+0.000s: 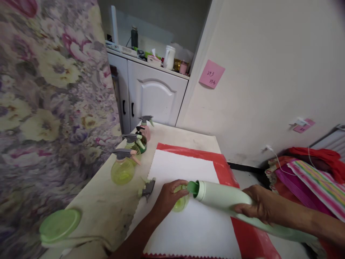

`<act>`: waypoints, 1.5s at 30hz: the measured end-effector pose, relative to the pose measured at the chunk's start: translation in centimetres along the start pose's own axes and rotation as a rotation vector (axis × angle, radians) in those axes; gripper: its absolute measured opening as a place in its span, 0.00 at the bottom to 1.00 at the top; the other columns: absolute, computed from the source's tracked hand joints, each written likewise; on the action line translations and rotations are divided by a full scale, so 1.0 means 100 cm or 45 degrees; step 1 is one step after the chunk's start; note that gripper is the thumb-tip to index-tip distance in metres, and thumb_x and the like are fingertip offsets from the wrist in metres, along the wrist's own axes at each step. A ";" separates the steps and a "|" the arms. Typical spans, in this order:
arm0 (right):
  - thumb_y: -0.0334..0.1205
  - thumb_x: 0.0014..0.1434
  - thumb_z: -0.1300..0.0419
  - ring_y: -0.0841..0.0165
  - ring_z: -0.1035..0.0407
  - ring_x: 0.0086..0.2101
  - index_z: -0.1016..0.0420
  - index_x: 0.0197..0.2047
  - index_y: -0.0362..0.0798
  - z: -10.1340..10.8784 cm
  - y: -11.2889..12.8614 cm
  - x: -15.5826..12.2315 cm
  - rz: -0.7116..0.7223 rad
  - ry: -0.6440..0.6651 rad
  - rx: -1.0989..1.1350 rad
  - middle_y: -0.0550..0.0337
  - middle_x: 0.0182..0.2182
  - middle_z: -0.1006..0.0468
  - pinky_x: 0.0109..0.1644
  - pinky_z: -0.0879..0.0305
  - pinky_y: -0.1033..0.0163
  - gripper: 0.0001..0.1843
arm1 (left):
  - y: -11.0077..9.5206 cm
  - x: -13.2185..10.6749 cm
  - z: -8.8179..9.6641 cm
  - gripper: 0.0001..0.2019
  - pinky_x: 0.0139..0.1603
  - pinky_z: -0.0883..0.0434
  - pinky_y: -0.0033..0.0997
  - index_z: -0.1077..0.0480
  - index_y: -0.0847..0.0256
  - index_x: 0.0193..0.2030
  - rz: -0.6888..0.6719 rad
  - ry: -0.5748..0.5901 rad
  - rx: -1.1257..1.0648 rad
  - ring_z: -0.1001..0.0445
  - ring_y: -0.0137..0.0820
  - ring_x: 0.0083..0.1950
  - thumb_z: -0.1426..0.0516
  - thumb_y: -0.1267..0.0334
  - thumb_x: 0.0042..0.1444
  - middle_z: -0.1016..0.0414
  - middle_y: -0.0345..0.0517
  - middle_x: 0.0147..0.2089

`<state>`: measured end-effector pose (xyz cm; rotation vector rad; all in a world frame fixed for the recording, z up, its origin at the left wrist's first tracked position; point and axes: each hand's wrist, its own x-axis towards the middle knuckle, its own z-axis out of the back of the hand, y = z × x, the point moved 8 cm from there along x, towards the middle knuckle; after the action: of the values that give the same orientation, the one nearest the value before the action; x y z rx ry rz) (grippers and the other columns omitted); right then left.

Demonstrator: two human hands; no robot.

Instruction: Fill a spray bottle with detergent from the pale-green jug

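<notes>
- White-walled room, with a pale desk [107, 205] beside a floral curtain [40, 108]; a white cloth [185, 165] lies on it over a red mat [225, 162].
- On the cloth stands a small yellow-green bottle [180, 205] with its top off; the left hand [168, 196] is closed around it.
- The right hand [254, 208] grips a tall pale green flask [223, 198], tipped almost level. Its green spout [192, 187] is at the small bottle's mouth; whether it touches, I cannot tell.
- This looks like pouring from one to the other. To do it well, set the spout squarely over the narrow mouth, raise the tilt slowly, and hold the small bottle upright so nothing runs onto the cloth.
- A loose trigger head [148, 189] lies just beside the left hand, at the cloth's edge.
- Along the desk's left side stands a row of capped spray bottles [123, 167]; a green lid [59, 225] rests near the front corner.
- Behind are a white cabinet [153, 97] and a pink note [211, 74] on the wall.
</notes>
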<state>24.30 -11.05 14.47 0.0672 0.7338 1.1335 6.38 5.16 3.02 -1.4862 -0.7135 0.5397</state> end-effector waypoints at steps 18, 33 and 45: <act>0.67 0.53 0.45 0.76 0.45 0.16 0.33 0.28 0.47 -0.002 -0.001 0.001 -0.002 0.024 -0.008 0.67 0.16 0.38 0.18 0.52 0.69 0.28 | -0.001 -0.001 -0.001 0.10 0.49 0.30 0.32 0.22 0.59 0.40 -0.013 0.014 0.013 0.23 0.40 0.46 0.39 0.63 0.50 0.18 0.45 0.42; 0.67 0.53 0.45 0.76 0.45 0.15 0.34 0.27 0.47 0.000 0.003 0.000 -0.001 0.021 -0.018 0.67 0.15 0.38 0.17 0.52 0.70 0.28 | 0.001 0.000 0.000 0.10 0.49 0.31 0.32 0.22 0.60 0.40 0.002 -0.006 0.021 0.24 0.39 0.46 0.39 0.63 0.50 0.18 0.45 0.42; 0.67 0.54 0.46 0.77 0.45 0.15 0.36 0.26 0.47 -0.002 0.002 0.001 0.053 0.042 0.004 0.67 0.15 0.38 0.17 0.51 0.70 0.28 | 0.001 0.000 -0.001 0.11 0.50 0.30 0.33 0.22 0.60 0.41 0.004 0.012 0.009 0.24 0.41 0.47 0.39 0.63 0.51 0.18 0.46 0.43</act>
<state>24.06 -10.96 14.32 0.0668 0.7670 1.1752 6.51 5.08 2.90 -1.4823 -0.7013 0.5371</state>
